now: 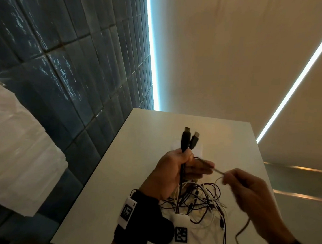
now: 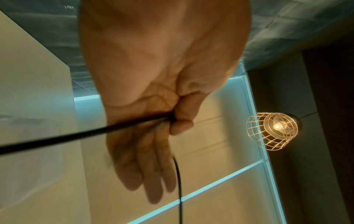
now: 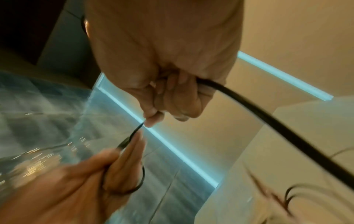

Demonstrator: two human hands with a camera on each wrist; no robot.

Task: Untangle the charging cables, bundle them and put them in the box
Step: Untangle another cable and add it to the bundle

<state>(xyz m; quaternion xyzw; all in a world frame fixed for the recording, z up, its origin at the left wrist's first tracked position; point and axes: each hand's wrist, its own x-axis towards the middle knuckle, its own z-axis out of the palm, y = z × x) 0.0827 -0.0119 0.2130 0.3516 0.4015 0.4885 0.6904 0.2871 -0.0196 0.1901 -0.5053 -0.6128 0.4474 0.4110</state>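
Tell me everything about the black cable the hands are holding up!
The black cable is thin, smooth, rubbery-looking. Its two plug ends stand side by side above the left hand, which grips it. One stretch runs blurred to the right hand, which pinches it; the rest drops toward the tangle of cables on the white table.

Home interior — tiled wall (image 1: 65, 67), caged lamp (image 2: 273, 131)

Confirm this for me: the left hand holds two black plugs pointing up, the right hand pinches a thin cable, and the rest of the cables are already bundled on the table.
Not quite. In the head view the cables on the table lie in a loose tangle, not bundled. The rest holds: the left hand holds two black plugs pointing up, and the right hand pinches a thin cable.
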